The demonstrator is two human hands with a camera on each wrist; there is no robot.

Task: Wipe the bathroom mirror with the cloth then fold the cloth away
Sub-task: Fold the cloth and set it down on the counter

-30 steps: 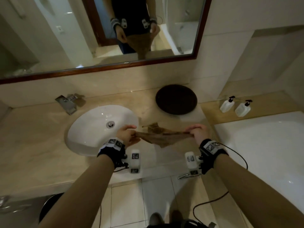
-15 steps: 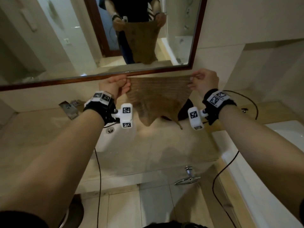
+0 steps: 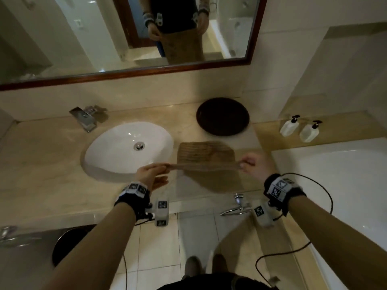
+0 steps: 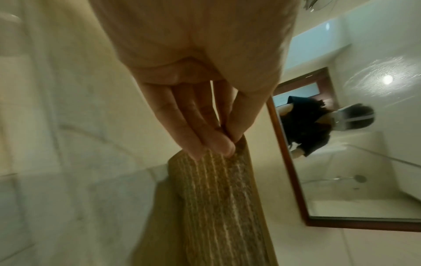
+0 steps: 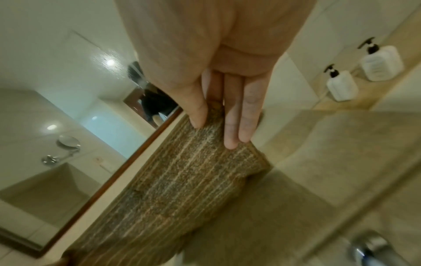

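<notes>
A brown ribbed cloth (image 3: pixel 205 155) hangs stretched between my two hands over the beige counter (image 3: pixel 41 160), right of the sink. My left hand (image 3: pixel 154 171) pinches its left corner between thumb and fingers (image 4: pixel 218 144). My right hand (image 3: pixel 250 164) pinches the right corner with thumb and fingers (image 5: pixel 237 129). The cloth (image 5: pixel 173 185) sags away from me toward the wall, its far edge low over the counter. The wood-framed mirror (image 3: pixel 125 38) runs along the wall above and reflects the cloth and my hands.
A white oval sink (image 3: pixel 127 149) with a chrome tap (image 3: pixel 84 118) lies left of the cloth. A dark round tray (image 3: pixel 223 116) sits behind it. Two white pump bottles (image 3: pixel 299 128) stand on the right ledge beside the bathtub (image 3: pixel 335 174). A towel ring (image 3: pixel 236 206) hangs below the counter edge.
Both hands dropped from mirror height to just above the counter, still holding the cloth's corners. The cloth, earlier hanging spread in front of the wall, now drapes forward over the counter.
</notes>
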